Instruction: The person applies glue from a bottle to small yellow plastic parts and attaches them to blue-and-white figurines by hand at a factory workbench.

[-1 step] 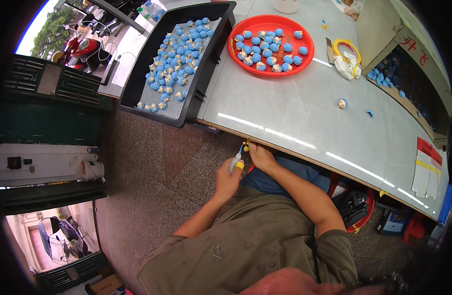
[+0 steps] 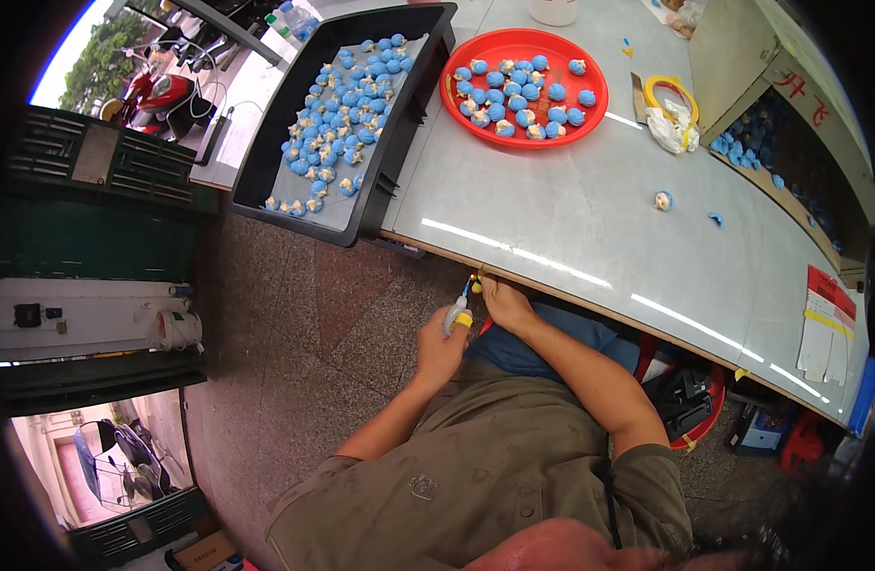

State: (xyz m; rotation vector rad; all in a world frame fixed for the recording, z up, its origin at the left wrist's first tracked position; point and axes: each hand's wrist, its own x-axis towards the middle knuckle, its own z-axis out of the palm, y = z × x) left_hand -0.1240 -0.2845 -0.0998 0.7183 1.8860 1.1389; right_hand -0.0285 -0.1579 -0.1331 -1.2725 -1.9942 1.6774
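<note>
My left hand [image 2: 439, 350] is closed around a small pale squeeze bottle [image 2: 452, 314], which tilts up with a thin blue tip pointing away from me. A yellow patch shows at my left fingertips, perhaps a finger cover. Just beyond the tip, my right hand [image 2: 504, 303] is below the table's front edge with its fingers closed. What they pinch is too small and hidden to name; a yellow and dark bit shows there. On the table [image 2: 513, 209] to the right lie one blue and cream ball [image 2: 663, 201] and a small curved blue piece [image 2: 715, 219].
A black tray [image 2: 363, 228] lined with white sheet holds many blue and cream balls. More lie on a round red tray [image 2: 513, 141]. Yellow tape [image 2: 683, 88] with crumpled white material lies beside a box shelf [image 2: 742, 57] of blue pieces. Red and white papers [image 2: 827, 324] lie far right.
</note>
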